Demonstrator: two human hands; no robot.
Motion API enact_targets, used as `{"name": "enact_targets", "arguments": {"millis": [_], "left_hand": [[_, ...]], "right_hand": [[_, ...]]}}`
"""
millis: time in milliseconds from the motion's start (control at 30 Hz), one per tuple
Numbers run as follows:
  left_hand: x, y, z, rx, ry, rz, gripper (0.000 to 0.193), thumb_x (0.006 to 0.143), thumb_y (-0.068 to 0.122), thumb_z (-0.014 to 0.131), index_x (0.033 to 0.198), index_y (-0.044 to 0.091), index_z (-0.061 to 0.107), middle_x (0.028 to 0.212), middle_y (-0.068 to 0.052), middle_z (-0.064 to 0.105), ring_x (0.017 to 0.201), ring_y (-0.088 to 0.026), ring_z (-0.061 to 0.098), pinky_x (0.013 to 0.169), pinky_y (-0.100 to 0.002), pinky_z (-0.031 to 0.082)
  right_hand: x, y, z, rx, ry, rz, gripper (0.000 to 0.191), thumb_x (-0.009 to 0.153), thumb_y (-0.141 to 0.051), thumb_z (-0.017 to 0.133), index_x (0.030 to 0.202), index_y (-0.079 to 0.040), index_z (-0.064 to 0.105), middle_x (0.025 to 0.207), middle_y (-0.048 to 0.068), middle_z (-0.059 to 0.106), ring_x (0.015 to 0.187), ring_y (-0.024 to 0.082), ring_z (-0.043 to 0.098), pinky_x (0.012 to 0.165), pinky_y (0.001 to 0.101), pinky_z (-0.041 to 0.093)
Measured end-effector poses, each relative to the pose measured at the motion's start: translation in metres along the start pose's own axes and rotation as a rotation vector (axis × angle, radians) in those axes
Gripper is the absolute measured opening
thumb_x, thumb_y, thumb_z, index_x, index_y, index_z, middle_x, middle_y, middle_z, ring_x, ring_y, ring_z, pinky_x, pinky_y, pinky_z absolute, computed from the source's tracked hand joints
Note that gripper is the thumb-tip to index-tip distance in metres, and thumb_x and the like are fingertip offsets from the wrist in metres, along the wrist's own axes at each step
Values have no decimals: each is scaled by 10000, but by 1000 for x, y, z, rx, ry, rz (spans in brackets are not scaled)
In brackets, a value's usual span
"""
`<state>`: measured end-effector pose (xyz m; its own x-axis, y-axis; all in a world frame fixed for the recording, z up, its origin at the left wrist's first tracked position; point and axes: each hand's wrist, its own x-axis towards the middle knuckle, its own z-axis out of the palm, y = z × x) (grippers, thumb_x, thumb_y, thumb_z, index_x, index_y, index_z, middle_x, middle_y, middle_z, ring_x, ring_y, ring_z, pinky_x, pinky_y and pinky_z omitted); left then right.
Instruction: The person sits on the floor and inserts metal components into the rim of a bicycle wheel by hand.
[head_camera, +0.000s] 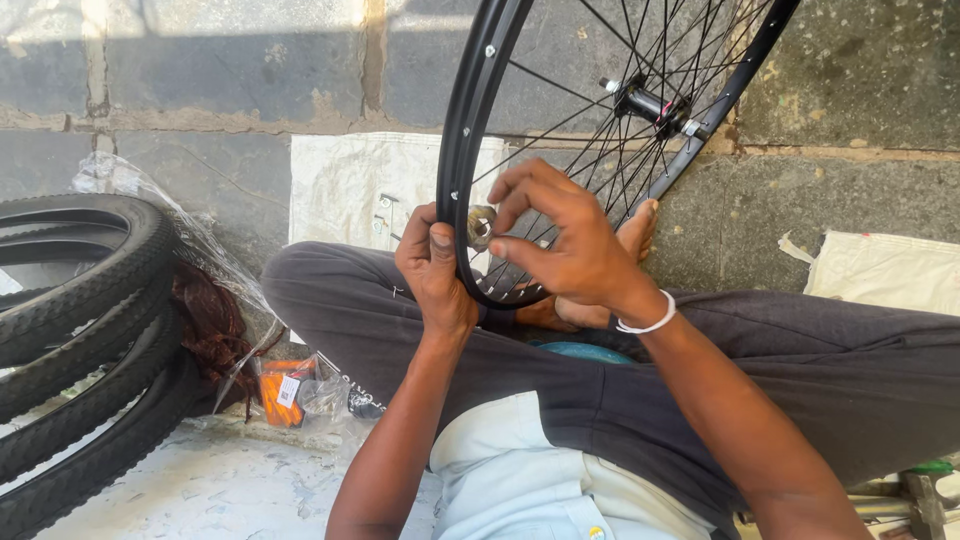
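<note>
A black bicycle wheel rim with thin spokes and a hub stands upright between my crossed legs. My left hand grips the rim near its lowest part, thumb pressed on the outer edge. My right hand reaches through from the right, its fingers pinching a small round metal tool against the inner side of the rim. A white band sits on my right wrist.
Several black bicycle tyres are stacked at the left. Clear plastic wrap and an orange packet lie beside my left knee. White sacks lie on the stone floor behind the wheel and at the right. Metal tools show at the lower right.
</note>
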<state>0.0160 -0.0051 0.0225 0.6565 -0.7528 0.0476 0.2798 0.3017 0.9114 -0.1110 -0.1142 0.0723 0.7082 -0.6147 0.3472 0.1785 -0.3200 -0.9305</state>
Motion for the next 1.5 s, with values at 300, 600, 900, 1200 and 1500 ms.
{"name": "enact_targets", "arguments": {"millis": [300, 600, 900, 1200, 1500], "left_hand": [[-2, -7, -3, 39, 12, 14, 459, 989, 433, 741, 1084, -10, 664, 939, -46, 671, 802, -108, 601, 728, -259, 483], [2, 0, 1, 16, 22, -20, 445, 979, 422, 749, 1066, 0, 642, 893, -27, 642, 788, -93, 591, 716, -242, 483], [25, 36, 23, 223, -139, 158, 458, 1102, 449, 555, 1023, 7, 647, 951, -32, 620, 847, -95, 561, 775, -249, 455], [19, 40, 33, 425, -49, 185, 459, 1115, 382, 594, 918, -30, 630, 873, -44, 552, 800, -111, 534, 740, -277, 428], [7, 27, 17, 263, 8, 80, 487, 1083, 425, 610, 1000, -50, 682, 835, -37, 600, 731, -82, 495, 659, -239, 359]], "right_hand": [[-3, 1, -1, 29, 22, 4, 203, 841, -58, 734, 1025, -54, 649, 1067, 104, 614, 930, 237, 588, 881, 387, 467], [-10, -11, 0, -308, 29, -136, 400, 778, -162, 729, 1139, -10, 649, 1084, 146, 662, 1019, 320, 637, 963, 478, 450], [-14, 1, 13, -448, 187, -232, 261, 958, -176, 758, 1105, 10, 650, 1147, 167, 671, 1120, 347, 661, 1049, 491, 497], [-25, 2, 17, -314, 462, -160, 304, 958, -140, 789, 1149, 15, 611, 1228, 188, 659, 1205, 340, 657, 1041, 419, 535], [0, 6, 12, -263, 233, -119, 406, 896, -104, 793, 1260, -12, 642, 1186, 143, 675, 1190, 299, 620, 1032, 415, 496]]}}
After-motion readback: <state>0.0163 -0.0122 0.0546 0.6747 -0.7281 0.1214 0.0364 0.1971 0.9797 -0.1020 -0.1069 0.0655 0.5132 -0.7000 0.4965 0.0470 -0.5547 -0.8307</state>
